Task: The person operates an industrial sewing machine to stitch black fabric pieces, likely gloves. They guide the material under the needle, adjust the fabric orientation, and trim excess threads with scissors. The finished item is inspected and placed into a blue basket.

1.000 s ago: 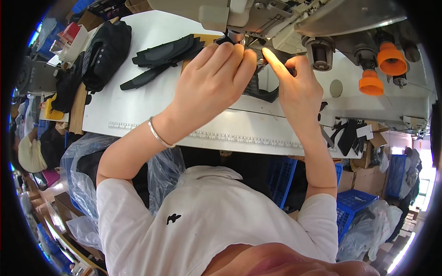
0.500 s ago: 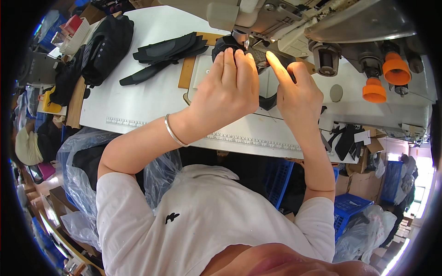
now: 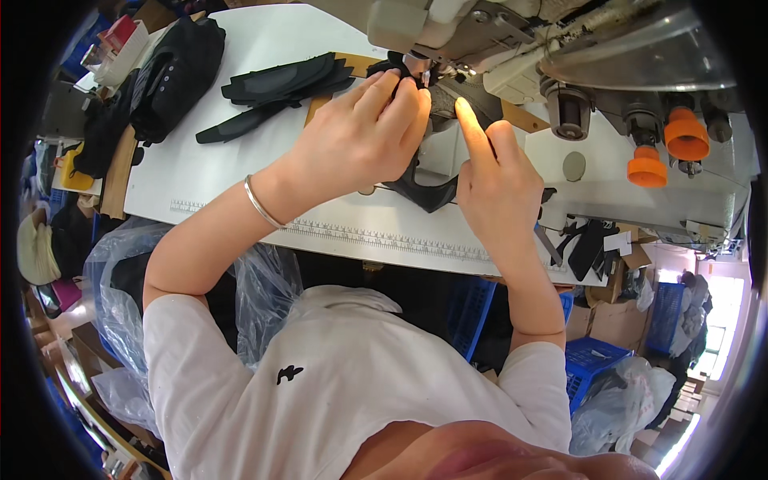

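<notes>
Under the sewing machine's needle area point(image 3: 418, 69) lies a black, curved fabric piece point(image 3: 428, 194), its loose lower part bending out between my hands. My left hand point(image 3: 364, 132), a silver bangle on its wrist, pinches the piece left of the presser foot; the fingertips partly hide it. My right hand point(image 3: 500, 184) is on the right, index finger stretched toward the dark grey part of the work. Its other fingers are bent in beside the end of the curved piece, and their grip is partly hidden.
A stack of black cut pieces point(image 3: 288, 84) lies left of the machine, with a black bag-like item point(image 3: 178, 80) farther left. A printed ruler point(image 3: 360, 236) runs along the table's front edge. Orange-capped fittings point(image 3: 646, 164) hang at right. Blue crates point(image 3: 596, 364) stand below.
My left hand has shifted left and bent its fingers more. Both hands have drawn slightly apart, and more of the curved black piece shows between them.
</notes>
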The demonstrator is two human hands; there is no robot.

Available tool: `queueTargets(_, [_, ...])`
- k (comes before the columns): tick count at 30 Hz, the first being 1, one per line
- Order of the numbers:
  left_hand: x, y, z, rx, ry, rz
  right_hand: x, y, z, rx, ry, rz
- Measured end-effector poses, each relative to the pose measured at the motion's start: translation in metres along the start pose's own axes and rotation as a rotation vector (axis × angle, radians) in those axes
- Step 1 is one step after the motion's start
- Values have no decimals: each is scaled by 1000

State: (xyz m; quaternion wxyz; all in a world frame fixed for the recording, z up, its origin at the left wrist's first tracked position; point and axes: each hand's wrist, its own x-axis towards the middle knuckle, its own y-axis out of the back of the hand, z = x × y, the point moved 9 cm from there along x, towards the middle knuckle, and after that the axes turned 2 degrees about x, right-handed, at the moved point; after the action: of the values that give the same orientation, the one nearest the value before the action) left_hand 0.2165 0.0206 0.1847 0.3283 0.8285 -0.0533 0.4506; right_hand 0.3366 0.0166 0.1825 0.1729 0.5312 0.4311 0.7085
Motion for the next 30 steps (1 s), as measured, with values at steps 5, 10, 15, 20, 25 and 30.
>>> queueTargets(5, [-1, -1, -13, -123, -7, -15, -1, 0, -9, 13, -24, -10])
queueTargets(10, [-4, -2, -25, -199, -94, -27, -3, -1, -17, -29, -93, -30])
queueTargets(15, [-5, -6, -39, -354, -104, -67, 0, 0, -27, -91, -102, -40])
queueTargets(20, [-5, -9, -45, -405, -93, -72, 0, 0, -29, -93, -137, -55])
queueTargets(25, [-5, -11, -53, -417, -108, -18, 5, -1, -33, -112, -134, -54])
queueTargets(30, [-4, -13, -56, -422, -102, -12, 10, 0, -30, -103, -124, -23])
